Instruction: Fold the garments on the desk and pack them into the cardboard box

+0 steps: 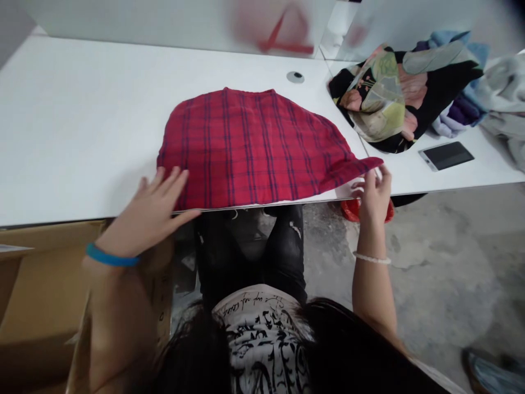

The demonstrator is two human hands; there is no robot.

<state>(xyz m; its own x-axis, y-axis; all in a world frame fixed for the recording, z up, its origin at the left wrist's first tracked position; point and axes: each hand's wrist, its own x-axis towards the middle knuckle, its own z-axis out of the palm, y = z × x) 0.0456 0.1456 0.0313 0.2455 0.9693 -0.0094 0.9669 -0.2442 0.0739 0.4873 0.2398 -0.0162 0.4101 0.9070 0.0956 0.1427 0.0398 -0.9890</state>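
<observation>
A red plaid cloth garment [250, 145] with dark blue lines lies spread on the white table, close to its front edge. My left hand [158, 200] rests flat on its lower left corner, fingers spread and thumb along the table edge. At the right, my right hand [373, 189] pinches the garment's right corner and holds it raised off the table. The lifted corner folds over slightly there. Which part of the garment faces up is unclear.
Beyond the garment's right side lie a floral black cloth [394, 98] and more crumpled clothes [502, 87]. A phone [447, 156] sits near the table's front edge. Below left stands an open cardboard box [45, 290]; a red bag [350, 210] is under the table. A partition [164, 22] runs behind.
</observation>
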